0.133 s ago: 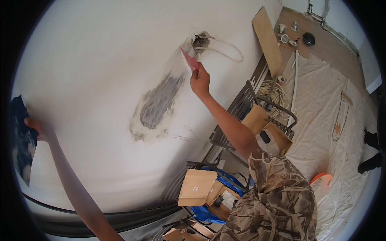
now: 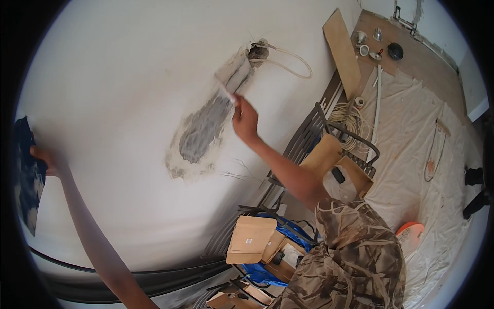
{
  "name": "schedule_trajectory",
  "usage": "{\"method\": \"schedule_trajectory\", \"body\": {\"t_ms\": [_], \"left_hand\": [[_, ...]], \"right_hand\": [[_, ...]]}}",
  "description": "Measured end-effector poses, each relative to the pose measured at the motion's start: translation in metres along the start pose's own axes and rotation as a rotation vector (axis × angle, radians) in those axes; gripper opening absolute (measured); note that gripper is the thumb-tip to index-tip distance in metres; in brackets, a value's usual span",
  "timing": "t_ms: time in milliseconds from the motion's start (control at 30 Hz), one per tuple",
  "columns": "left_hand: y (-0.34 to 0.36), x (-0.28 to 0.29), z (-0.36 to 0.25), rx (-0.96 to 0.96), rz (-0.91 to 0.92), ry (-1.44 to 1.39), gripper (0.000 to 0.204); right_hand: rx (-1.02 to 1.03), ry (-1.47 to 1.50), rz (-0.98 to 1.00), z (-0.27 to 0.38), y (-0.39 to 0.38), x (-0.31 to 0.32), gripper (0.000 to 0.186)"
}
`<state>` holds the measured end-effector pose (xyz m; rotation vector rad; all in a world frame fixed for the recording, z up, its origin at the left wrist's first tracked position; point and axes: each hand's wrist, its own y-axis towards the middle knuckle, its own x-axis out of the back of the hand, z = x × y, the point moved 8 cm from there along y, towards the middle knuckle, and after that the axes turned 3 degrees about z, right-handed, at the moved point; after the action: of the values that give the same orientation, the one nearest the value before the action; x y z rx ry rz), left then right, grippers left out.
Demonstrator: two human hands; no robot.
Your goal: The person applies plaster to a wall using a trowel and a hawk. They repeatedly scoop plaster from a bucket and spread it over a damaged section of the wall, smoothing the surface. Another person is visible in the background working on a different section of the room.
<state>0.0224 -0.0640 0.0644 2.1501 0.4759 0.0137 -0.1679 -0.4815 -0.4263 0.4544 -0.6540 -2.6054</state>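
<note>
My right hand [image 2: 246, 118] grips a thin, pale flat scraper [image 2: 227, 90], angled across a rough grey patch [image 2: 200, 131] on the white wall [image 2: 103, 72]. The scraper's handle is mostly hidden by my fingers. Above the patch, at its upper end, a pale cable [image 2: 303, 67] loops out of a broken hole [image 2: 257, 53]. My left hand [image 2: 47, 160] holds a dark blue board [image 2: 24, 185], smeared with whitish material, at the far left.
Slatted grey chairs [image 2: 293, 149] along the wall bear cardboard boxes [image 2: 249, 239] and a blue bag [image 2: 260, 273]. Rightward lie coiled cable [image 2: 345, 123], a leaning board [image 2: 339, 51], light fittings [image 2: 364, 50], plastic sheeting [image 2: 406, 154] and an orange disc [image 2: 411, 232]. Dark shoe-like shapes [image 2: 473, 203] show at the right edge.
My right hand has moved down and left with the scraper, whose pink face now looks pale and narrow. My left hand and its board have risen slightly.
</note>
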Motion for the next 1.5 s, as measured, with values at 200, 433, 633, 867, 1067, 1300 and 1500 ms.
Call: {"method": "schedule_trajectory", "body": {"t_ms": [200,433,633,867,1067,1300,1500], "left_hand": [[-0.036,-0.036,-0.038,-0.606,-0.316,1.717,0.049],[-0.043,-0.113,0.009,-0.652,-0.313,1.413,0.045],[-0.048,-0.140,0.033,-0.821,-0.412,1.674,0.048],[-0.055,-0.119,-0.007,-1.028,-0.252,1.898,0.039],[-0.036,-0.104,-0.001,-1.165,-0.185,2.245,0.029],[-0.041,-0.094,0.009,-0.940,-0.251,1.797,0.041],[-0.031,-0.053,-0.025,-0.721,-0.395,1.767,0.047]], "right_hand": [[0.025,0.092,0.250,0.041,-0.102,-0.017,0.030],[-0.068,0.050,-0.170,-0.018,-0.046,0.007,0.026],[-0.038,0.081,-0.030,0.028,-0.116,-0.060,0.041],[-0.190,0.143,0.137,-0.025,-0.124,-0.008,0.032],[-0.237,-0.009,-0.082,-0.150,0.013,0.040,0.028],[-0.425,0.021,-0.166,-0.147,-0.021,0.018,0.020],[-0.278,0.078,-0.038,-0.049,-0.038,-0.007,0.030]]}}
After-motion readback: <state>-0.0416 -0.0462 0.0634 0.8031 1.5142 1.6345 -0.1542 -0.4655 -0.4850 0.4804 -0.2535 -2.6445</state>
